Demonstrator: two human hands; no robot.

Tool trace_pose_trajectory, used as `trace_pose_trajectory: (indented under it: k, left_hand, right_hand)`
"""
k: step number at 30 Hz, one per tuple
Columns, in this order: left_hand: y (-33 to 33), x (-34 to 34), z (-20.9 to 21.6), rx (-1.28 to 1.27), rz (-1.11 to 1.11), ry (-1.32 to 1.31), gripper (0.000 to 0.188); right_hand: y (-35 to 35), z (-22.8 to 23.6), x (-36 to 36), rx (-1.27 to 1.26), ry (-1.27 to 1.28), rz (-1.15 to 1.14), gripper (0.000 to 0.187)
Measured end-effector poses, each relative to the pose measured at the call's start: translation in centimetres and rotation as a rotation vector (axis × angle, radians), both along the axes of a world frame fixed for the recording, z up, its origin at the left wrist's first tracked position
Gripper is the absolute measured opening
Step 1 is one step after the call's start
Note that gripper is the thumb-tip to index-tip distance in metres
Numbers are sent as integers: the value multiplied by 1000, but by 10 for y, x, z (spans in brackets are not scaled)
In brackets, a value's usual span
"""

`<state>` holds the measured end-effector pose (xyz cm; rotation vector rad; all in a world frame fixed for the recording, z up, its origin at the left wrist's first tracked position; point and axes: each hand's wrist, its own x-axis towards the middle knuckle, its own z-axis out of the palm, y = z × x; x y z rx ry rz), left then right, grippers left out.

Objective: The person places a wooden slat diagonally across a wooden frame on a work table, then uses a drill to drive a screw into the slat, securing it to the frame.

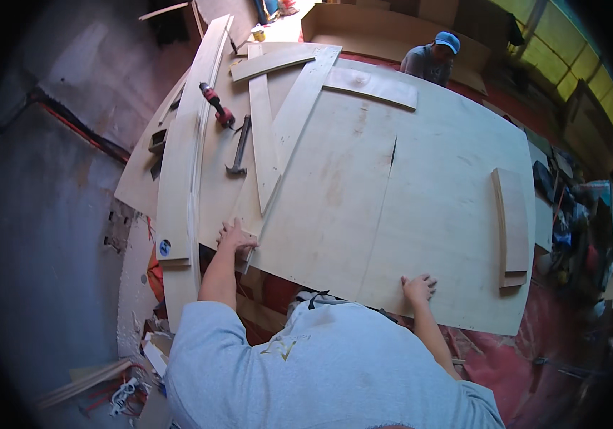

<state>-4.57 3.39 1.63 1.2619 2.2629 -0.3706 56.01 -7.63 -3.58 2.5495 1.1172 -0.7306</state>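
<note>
A large plywood sheet [335, 186] lies flat before me. At its near left corner my left hand [233, 239] is closed over the end of a narrow wooden board [247, 259], though part of the grip is hidden. My right hand [418, 288] rests on the sheet close to the near edge, fingers spread and holding nothing. Beyond my left hand are a claw hammer [240, 146] and a red cordless drill [217, 104]. Two boards meet in a narrow V, and one long angled board [299, 118] ends not far from my left hand.
Long planks [183, 164] lie along the left side. A short board [371, 88] sits at the far edge, stacked pieces [510, 225] at the right. Past the sheet is a person in a blue cap [428, 61]. Cords and scraps [124, 393] litter the lower left floor.
</note>
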Motion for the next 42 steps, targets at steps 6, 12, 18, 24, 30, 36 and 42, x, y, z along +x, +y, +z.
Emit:
trace_pose_trajectory:
  k: [6, 12, 18, 24, 30, 36, 42]
  left_hand:
    - [5, 8, 11, 14, -7, -48, 131]
    - [-6, 2, 12, 63, -3, -24, 129]
    - [-4, 8, 12, 144, -68, 3, 124]
    - [-9, 4, 18, 126, -68, -22, 126]
    - [-2, 15, 15, 162, -58, -71, 123]
    - [-13, 1, 9, 194, -49, -52, 124]
    - [-13, -4, 1, 142, -63, -22, 122]
  right_hand:
    - [6, 7, 6, -11, 18, 3, 110]
    - [6, 9, 2, -5, 37, 71, 111]
    - [5, 0, 6, -23, 5, 59, 111]
    - [5, -5, -1, -24, 11, 8, 110]
    - [5, -1, 6, -15, -9, -36, 110]
    - [10, 6, -7, 36, 25, -106, 110]
    - [7, -6, -10, -19, -1, -85, 100]
